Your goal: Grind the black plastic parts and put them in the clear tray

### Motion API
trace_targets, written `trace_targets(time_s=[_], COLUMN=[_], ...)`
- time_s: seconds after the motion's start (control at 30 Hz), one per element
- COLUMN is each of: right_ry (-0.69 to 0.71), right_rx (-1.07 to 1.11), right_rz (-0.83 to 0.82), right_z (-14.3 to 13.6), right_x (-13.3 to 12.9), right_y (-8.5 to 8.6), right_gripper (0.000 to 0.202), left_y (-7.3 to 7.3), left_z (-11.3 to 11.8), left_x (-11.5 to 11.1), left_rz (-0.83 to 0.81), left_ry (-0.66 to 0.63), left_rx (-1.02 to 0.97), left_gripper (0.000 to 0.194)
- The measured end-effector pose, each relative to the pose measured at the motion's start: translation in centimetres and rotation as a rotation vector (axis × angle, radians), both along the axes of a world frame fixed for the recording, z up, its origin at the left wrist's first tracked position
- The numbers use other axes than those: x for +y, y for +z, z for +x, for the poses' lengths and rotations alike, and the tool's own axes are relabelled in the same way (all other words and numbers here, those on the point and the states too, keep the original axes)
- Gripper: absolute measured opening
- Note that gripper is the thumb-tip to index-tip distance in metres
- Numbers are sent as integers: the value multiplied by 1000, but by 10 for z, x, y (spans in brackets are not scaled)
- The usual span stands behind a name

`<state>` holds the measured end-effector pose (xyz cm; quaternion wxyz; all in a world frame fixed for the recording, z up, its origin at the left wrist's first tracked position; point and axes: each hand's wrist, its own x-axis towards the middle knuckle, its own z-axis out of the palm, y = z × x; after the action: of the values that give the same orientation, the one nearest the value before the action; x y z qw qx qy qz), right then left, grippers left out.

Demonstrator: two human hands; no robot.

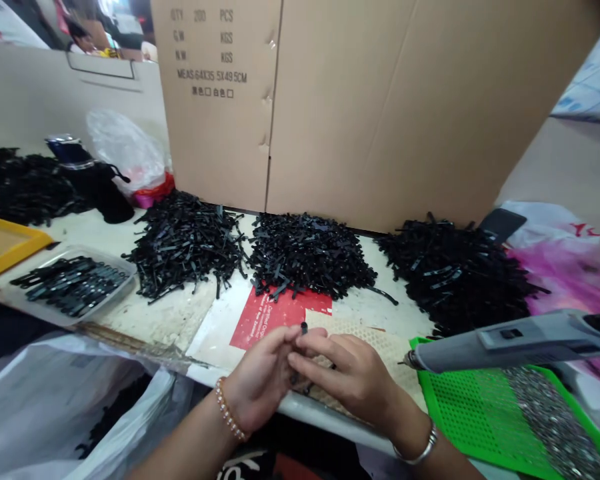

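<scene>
My left hand (263, 377), a beaded bracelet at its wrist, is held at the table's front edge with the fingers curled. My right hand (355, 370), with a metal bangle, meets it from the right, fingertips against the left hand's. Both are closed on a small black plastic strip (305, 328), whose rounded end sticks up between the fingers; the rest of it is mostly hidden. Under the hands lie a red-and-white printed sheet (245, 327) and a beige textured mat (397, 347). Beyond them stands a middle pile of black strips (310, 253).
A grey electric screwdriver (495, 343) lies over a green basket (460, 407) of small metal parts. More black strips form a left pile (185, 243) and a right pile (460, 273). A clear tray (125, 283) holds strips. A large cardboard box (360, 120) stands behind.
</scene>
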<state>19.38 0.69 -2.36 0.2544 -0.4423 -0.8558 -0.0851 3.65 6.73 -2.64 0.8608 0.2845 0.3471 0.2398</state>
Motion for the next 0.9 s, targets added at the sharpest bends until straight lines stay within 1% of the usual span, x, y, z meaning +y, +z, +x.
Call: trace_targets(time_s=[0.03, 0.07, 0.13, 0.17, 0.2, 0.23, 0.3, 0.37, 0.4, 0.47, 0.53, 0.6, 0.67, 0.7, 0.77, 0.83, 0.9], right_ry=[0, -3, -4, 3, 13, 20, 26, 44, 60, 86, 79, 52, 29, 20, 1, 15, 61], right_rx=[7, 9, -14, -43, -81, -128, -225, -253, -228, -101, 91, 318, 536, 620, 713, 705, 652], right_rz=[21, 34, 34, 15, -15, -54, -174, -305, -370, -484, -563, -578, -531, -496, -438, -425, -442], right_z=[-3, -8, -20, -26, -34, -40, -52, -58, -59, -54, -47, -40, -37, -37, -38, -39, -37], right_x=[4, 10, 25, 34, 42, 50, 62, 66, 65, 59, 51, 47, 49, 51, 55, 56, 49], right_y=[-2, -4, -14, -20, -27, -33, -41, -43, -42, -36, -30, -25, -21, -19, -13, -7, -5], right_gripper=[22, 22, 21, 20, 17, 14, 8, 10, 16, 36, 48, 49, 46, 45, 46, 47, 39], left_y=[-4, -9, -22, -30, -37, -43, -52, -57, -57, -56, -50, -39, -23, -13, 5, 20, 28], left_z=[-10, -21, -47, -59, -70, -79, -89, -93, -93, -96, -102, -112, -119, -120, -116, -107, -93], left_x=[8, 18, 45, 59, 73, 85, 104, 113, 115, 114, 110, 101, 89, 81, 65, 48, 33], left_rz=[88, 219, 599, 762, 876, 963, 1050, 1079, 1082, 1088, 1082, 1073, 1071, 1072, 1073, 1066, 1037], left_ry=[8, 47, 235, 311, 342, 321, 210, 99, 66, 37, 33, 49, 81, 85, 38, -45, -88], left_rx=[94, 213, 571, 764, 947, 1098, 1312, 1425, 1456, 1487, 1493, 1485, 1431, 1368, 1169, 942, 777], left_gripper=[29, 31, 28, 30, 33, 35, 36, 30, 26, 22, 21, 20, 19, 19, 19, 18, 17])
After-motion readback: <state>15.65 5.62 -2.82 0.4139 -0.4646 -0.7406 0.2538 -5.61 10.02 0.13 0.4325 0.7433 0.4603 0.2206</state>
